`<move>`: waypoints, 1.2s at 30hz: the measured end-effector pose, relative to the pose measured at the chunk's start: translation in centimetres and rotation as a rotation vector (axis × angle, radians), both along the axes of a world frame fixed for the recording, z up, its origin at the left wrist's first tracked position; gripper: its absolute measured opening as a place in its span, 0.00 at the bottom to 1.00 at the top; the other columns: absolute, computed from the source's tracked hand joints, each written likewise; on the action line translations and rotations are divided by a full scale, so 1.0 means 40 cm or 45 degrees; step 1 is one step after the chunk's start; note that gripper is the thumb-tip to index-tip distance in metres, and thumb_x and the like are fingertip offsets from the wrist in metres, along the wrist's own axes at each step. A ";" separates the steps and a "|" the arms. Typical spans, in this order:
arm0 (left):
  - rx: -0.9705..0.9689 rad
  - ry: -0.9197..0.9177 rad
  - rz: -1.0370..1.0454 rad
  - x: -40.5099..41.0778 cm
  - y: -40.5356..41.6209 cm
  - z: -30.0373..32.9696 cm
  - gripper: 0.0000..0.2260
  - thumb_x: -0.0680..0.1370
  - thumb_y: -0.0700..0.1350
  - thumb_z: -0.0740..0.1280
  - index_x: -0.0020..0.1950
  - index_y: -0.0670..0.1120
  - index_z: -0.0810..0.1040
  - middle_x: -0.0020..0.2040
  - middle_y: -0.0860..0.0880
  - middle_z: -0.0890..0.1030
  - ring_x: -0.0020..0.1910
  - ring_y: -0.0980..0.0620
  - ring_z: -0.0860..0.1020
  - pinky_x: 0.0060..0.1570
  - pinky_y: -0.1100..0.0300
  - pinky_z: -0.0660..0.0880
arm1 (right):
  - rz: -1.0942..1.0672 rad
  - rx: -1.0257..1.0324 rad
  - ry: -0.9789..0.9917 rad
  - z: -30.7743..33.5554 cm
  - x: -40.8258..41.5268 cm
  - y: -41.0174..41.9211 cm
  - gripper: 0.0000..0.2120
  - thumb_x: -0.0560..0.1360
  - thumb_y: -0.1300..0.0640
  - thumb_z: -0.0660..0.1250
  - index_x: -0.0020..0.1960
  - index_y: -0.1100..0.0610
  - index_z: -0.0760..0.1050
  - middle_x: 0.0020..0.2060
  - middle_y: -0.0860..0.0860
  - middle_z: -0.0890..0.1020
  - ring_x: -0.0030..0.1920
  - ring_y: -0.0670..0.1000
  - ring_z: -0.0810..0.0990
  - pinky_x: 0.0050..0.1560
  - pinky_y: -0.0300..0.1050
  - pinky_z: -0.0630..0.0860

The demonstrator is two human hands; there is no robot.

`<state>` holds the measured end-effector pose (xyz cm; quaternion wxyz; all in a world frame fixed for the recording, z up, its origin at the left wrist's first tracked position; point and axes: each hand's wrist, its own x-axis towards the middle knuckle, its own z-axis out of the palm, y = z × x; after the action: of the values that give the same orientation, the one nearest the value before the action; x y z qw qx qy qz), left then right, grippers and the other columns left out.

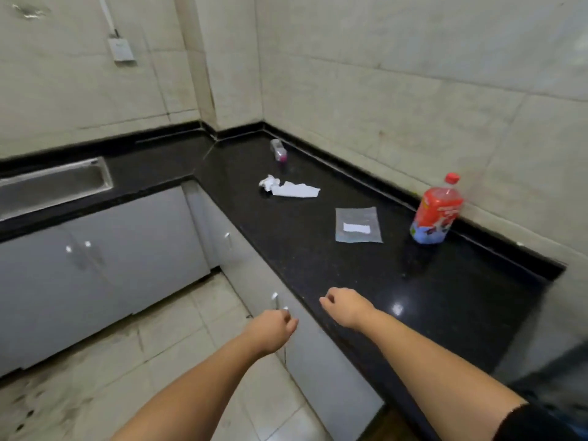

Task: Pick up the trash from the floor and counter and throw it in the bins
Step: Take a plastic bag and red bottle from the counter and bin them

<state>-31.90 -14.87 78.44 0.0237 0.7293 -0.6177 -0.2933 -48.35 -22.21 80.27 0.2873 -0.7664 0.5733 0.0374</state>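
Observation:
On the black counter [334, 275] lie a crumpled white paper [288, 188], a clear plastic bag with a white label [358, 229] and a small clear bottle with a pink end [278, 150] on its side near the corner. A red-capped, red-labelled plastic bottle [436, 211] stands by the right wall. My right hand [345, 305] hovers over the counter's front edge, fingers curled, holding nothing. My left hand [273, 329] is loosely closed in front of the cabinet doors, also with nothing in it. No bin is in view.
A steel sink [54, 183] is set into the counter at left. Grey cabinet doors [105, 259] with small handles run under the counter. The tiled floor [95, 383] is stained dark at lower left. A white wall socket [121, 50] hangs above.

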 end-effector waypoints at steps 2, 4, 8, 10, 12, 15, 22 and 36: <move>-0.010 0.010 -0.061 -0.042 -0.076 0.008 0.18 0.81 0.54 0.54 0.55 0.44 0.77 0.54 0.43 0.82 0.53 0.44 0.81 0.57 0.50 0.77 | -0.080 -0.028 -0.017 0.009 -0.068 -0.040 0.15 0.79 0.47 0.56 0.48 0.56 0.74 0.54 0.56 0.81 0.54 0.57 0.78 0.48 0.48 0.72; -0.047 0.008 -0.119 -0.081 -0.155 0.016 0.17 0.80 0.55 0.55 0.53 0.45 0.77 0.52 0.45 0.82 0.49 0.47 0.81 0.55 0.50 0.78 | -0.162 -0.080 -0.025 0.023 -0.132 -0.082 0.16 0.79 0.47 0.56 0.51 0.58 0.76 0.54 0.56 0.81 0.54 0.57 0.79 0.51 0.49 0.74; -0.124 -0.060 -0.306 -0.164 -0.307 0.042 0.15 0.80 0.53 0.57 0.55 0.44 0.76 0.53 0.44 0.81 0.51 0.44 0.79 0.52 0.49 0.77 | -0.310 -0.210 0.006 0.063 -0.244 -0.199 0.16 0.79 0.48 0.56 0.54 0.58 0.76 0.55 0.57 0.79 0.55 0.59 0.78 0.51 0.50 0.74; -0.169 -0.091 -0.405 -0.198 -0.388 0.046 0.14 0.79 0.52 0.58 0.56 0.44 0.74 0.56 0.44 0.80 0.54 0.42 0.79 0.53 0.48 0.76 | -0.372 -0.309 0.012 0.092 -0.286 -0.278 0.15 0.79 0.49 0.57 0.52 0.58 0.76 0.54 0.59 0.80 0.54 0.60 0.79 0.49 0.50 0.74; -0.195 -0.115 -0.491 -0.222 -0.481 0.042 0.13 0.79 0.51 0.59 0.57 0.45 0.73 0.58 0.43 0.79 0.56 0.42 0.78 0.54 0.49 0.76 | -0.452 -0.436 -0.003 0.125 -0.321 -0.364 0.14 0.78 0.51 0.58 0.51 0.59 0.77 0.53 0.60 0.81 0.52 0.61 0.79 0.48 0.50 0.75; -0.208 -0.120 -0.582 -0.243 -0.630 0.031 0.15 0.78 0.50 0.60 0.62 0.45 0.71 0.62 0.43 0.76 0.59 0.42 0.76 0.57 0.48 0.76 | -0.598 -0.667 -0.025 0.175 -0.360 -0.493 0.12 0.77 0.54 0.59 0.55 0.58 0.76 0.57 0.60 0.77 0.55 0.63 0.78 0.52 0.54 0.76; -0.243 -0.138 -0.638 -0.268 -0.918 -0.022 0.23 0.77 0.52 0.62 0.70 0.49 0.65 0.69 0.44 0.69 0.68 0.43 0.68 0.62 0.47 0.71 | -0.859 -0.849 0.171 0.207 -0.406 -0.742 0.29 0.75 0.56 0.62 0.75 0.52 0.59 0.75 0.59 0.58 0.72 0.63 0.62 0.69 0.56 0.66; 0.106 -0.239 -0.717 -0.314 -1.001 -0.146 0.21 0.77 0.44 0.62 0.69 0.50 0.61 0.71 0.44 0.65 0.69 0.41 0.66 0.64 0.42 0.69 | -0.896 -0.832 0.433 0.128 -0.424 -0.798 0.23 0.78 0.48 0.61 0.68 0.57 0.66 0.59 0.61 0.72 0.59 0.62 0.73 0.52 0.55 0.73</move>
<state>-44.45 -54.92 72.61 -0.1458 0.5534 -0.7827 -0.2445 -65.30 -54.14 85.39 -0.0696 -0.5598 0.8171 -0.1186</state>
